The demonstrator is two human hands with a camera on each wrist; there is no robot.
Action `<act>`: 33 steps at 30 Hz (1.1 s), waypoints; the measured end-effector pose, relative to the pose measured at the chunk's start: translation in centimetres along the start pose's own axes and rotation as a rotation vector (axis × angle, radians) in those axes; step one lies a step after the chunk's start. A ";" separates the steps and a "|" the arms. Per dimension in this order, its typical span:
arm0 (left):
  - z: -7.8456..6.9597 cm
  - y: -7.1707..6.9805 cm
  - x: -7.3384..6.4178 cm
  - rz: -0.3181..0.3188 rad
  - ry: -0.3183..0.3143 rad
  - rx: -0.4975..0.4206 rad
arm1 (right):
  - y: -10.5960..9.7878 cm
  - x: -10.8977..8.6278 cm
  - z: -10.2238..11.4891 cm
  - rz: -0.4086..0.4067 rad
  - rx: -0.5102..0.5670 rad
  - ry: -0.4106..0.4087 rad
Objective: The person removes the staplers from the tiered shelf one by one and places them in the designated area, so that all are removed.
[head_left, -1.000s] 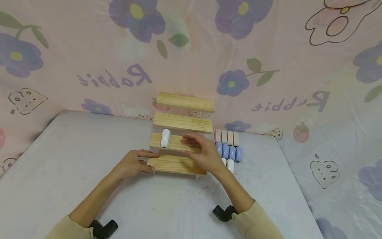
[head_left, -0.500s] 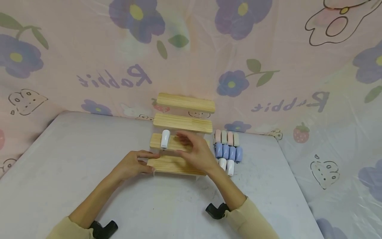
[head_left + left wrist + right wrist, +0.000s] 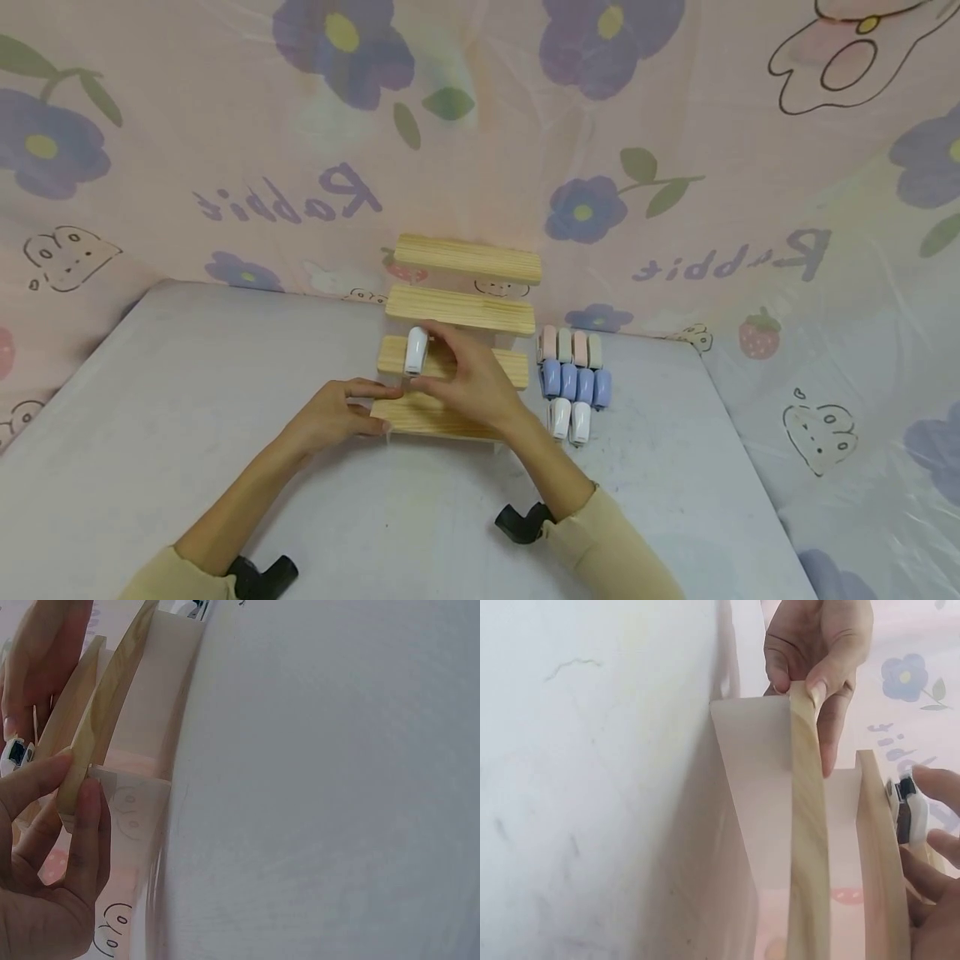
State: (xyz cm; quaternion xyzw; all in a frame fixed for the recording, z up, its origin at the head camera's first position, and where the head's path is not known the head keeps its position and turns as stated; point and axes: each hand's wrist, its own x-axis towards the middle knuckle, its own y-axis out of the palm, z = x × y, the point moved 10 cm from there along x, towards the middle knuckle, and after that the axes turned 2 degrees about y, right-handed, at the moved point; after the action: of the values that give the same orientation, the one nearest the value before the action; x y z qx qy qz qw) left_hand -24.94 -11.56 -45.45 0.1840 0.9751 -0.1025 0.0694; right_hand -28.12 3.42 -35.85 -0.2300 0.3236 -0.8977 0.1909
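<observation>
A stepped display rack with pale wooden boards (image 3: 465, 312) stands mid-table on whitish, see-through side supports (image 3: 754, 742). My left hand (image 3: 332, 412) grips the left end of its lowest board (image 3: 112, 697), thumb on top and fingers below. On the second board from the bottom, near its left end, lies a small white stapler (image 3: 416, 350). My right hand (image 3: 472, 375) reaches over the rack and pinches this stapler, index finger at its far end and thumb at its near end. The stapler's front end (image 3: 907, 810) shows in the right wrist view.
Right of the rack, small staplers lie in rows: pink and pale green (image 3: 572, 346) at the back, blue (image 3: 577, 382) in the middle, two white (image 3: 569, 420) in front. A printed curtain (image 3: 480, 150) hangs behind the white table (image 3: 390, 525).
My right hand has moved left along the rack until its fingertips met the white stapler. Both front white staplers have come into full view. My left hand has stayed at the rack.
</observation>
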 end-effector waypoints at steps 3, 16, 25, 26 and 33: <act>0.0 0.1 0.0 0.002 0.000 -0.001 | 0.2 0.2 0.1 -0.009 -0.019 -0.009; 0.1 0.0 0.2 -0.008 -0.003 0.008 | -0.3 0.0 -0.2 -0.065 -0.065 0.021; 0.3 0.0 0.2 -0.012 -0.010 0.013 | -1.2 -0.9 -0.4 -0.078 0.004 -0.001; 0.4 0.0 0.2 -0.009 -0.007 0.016 | -1.4 -1.1 -0.4 -0.080 0.007 -0.004; 0.8 -0.1 0.1 -0.020 -0.015 0.028 | -2.6 -2.0 -1.0 -0.094 0.043 -0.034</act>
State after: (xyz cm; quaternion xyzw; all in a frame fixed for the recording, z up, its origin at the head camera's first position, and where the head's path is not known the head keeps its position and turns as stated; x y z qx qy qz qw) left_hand -25.02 -11.78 -46.25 0.1743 0.9748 -0.1183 0.0732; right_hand -27.51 6.78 -35.44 -0.2560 0.2896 -0.9085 0.1587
